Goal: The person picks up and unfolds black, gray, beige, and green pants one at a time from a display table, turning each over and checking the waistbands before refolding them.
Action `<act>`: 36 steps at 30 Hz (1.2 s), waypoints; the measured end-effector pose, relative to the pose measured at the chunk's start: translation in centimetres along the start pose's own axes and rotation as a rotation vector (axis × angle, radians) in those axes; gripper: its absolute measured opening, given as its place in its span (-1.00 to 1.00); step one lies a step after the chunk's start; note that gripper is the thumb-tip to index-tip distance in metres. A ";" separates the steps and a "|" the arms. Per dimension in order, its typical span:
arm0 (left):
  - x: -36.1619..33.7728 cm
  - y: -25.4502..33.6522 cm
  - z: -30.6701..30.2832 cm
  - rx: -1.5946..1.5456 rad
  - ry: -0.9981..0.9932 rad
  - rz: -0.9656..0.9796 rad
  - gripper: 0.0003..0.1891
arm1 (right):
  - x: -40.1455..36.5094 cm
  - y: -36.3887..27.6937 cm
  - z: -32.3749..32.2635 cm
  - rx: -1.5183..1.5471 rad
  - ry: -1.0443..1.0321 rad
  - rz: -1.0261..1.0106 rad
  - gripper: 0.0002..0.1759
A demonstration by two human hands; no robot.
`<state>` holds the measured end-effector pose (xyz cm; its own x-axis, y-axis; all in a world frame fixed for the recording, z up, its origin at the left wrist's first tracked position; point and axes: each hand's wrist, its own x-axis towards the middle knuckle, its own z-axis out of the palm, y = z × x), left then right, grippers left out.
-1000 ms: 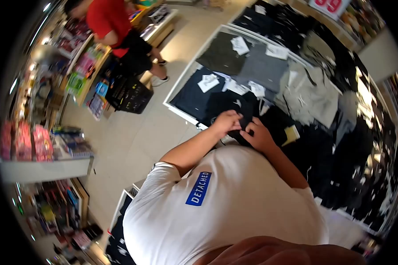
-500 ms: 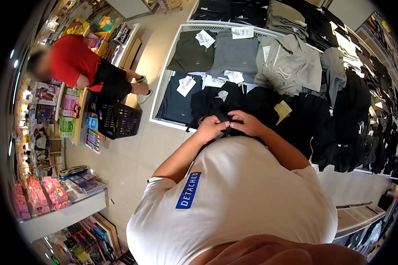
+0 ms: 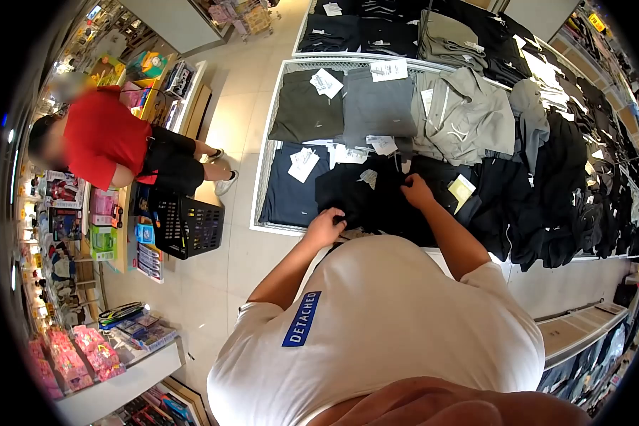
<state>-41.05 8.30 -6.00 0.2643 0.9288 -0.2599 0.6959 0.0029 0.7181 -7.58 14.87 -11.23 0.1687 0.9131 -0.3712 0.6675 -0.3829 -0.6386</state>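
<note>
A black garment (image 3: 373, 202) lies bunched at the near edge of the white-framed display rack (image 3: 264, 170). My left hand (image 3: 326, 227) grips its near left edge with curled fingers. On its right side, my right hand (image 3: 417, 192) pinches the dark cloth, farther from my body. A folded navy garment (image 3: 291, 199) with a white tag rests left of the black one. Beyond it lie a folded olive garment (image 3: 305, 117) and a folded grey garment (image 3: 380, 106). The loose light grey garment (image 3: 468, 117) sits beyond my right hand, and a yellowish tag (image 3: 461, 192) is to its right.
More dark clothing (image 3: 561, 192) is heaped on the right. At the left, a person in a red top (image 3: 103, 138) stands by shelves with a black basket (image 3: 190, 224). A white shelf (image 3: 121, 380) with pink packages is at the lower left.
My hands were close together over the near edge; now they are apart, the left lower and to the left, the right farther out. The black garment is spread wider between them.
</note>
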 end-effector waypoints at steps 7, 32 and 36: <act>0.1 -5.8 -1.0 -0.032 -0.160 -0.022 -0.57 | -2.6 -5.4 6.7 -0.008 0.019 -0.389 -0.35; 11.8 -0.8 2.6 -0.055 -0.598 0.422 -0.62 | -11.4 -9.3 5.4 0.053 0.315 -0.335 -0.39; 13.8 -3.5 0.7 0.235 -0.464 0.361 -0.61 | -12.2 -2.5 10.0 -0.454 0.221 -0.354 -0.36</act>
<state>-39.35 20.82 -12.53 0.7354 0.5983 -0.3182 0.6227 -0.4115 0.6655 -18.56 3.25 -11.85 -0.0058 0.9999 -0.0097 0.9445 0.0023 -0.3285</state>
